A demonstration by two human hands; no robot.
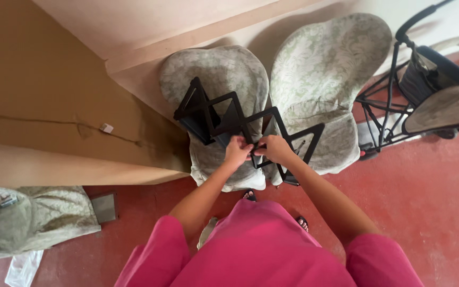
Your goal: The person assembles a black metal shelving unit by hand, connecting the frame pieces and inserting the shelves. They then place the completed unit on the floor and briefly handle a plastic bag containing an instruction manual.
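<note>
Head view, looking down. The left hand (238,151) and the right hand (274,149) meet at the middle of a black zigzag rack (233,121), fingertips almost touching. Each hand is closed on a thin bar of the rack: the left pinches a bar at the joint between two panels, the right grips the neighbouring bar just beside it. The rack runs slantwise, its open diamond-shaped frames spreading up and away beyond the left hand and down past the right hand. It rests on two cushioned chairs with pale leaf-patterned covers: the left chair (219,69) lies under and beyond the left hand, the right chair (325,64) beyond the right hand. Both forearms reach forward from pink sleeves (261,250); sandalled toes (249,195) show on the red floor (431,191) just below the hands. Well to the right of the right hand stands a black metal-framed chair (399,101). Far to the left of the left hand a tan wall (43,106) carries a thin cord, and below it lies another patterned cushion (33,218).
</note>
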